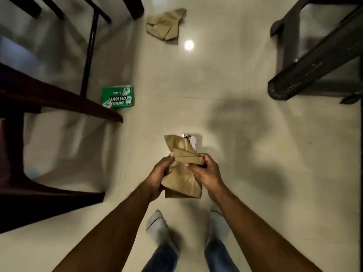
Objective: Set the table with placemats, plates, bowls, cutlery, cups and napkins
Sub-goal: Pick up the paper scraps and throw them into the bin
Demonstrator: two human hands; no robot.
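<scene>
Head view looked straight down, and the brown paper bag (pixel 182 181) was held in the air in front of the person, above the pale tiled floor (pixel 225 118) and a little ahead of two white-socked feet (pixel 157 226). The bag was crumpled, its folded top lying between the two hands. The left hand (pixel 158 173) gripped its left side, fingers curled round the paper with the fingertips tucked against the creased upper part. The right hand (pixel 206 171) pinched the folded flap at the top right, thumb and fingers closed on it. Something white with dark print (pixel 191 142) stuck out beyond the bag's far edge; what it was I could not tell.

Further off, a green box (pixel 117 97) printed with white lettering lay on the floor near the leg of a dark wooden chair (pixel 49 99) at the left. A second crumpled brown bag (pixel 167 23) lay on the tiles well ahead, beside a bright reflection of a lamp. Dark furniture (pixel 314 55) stood at the right.
</scene>
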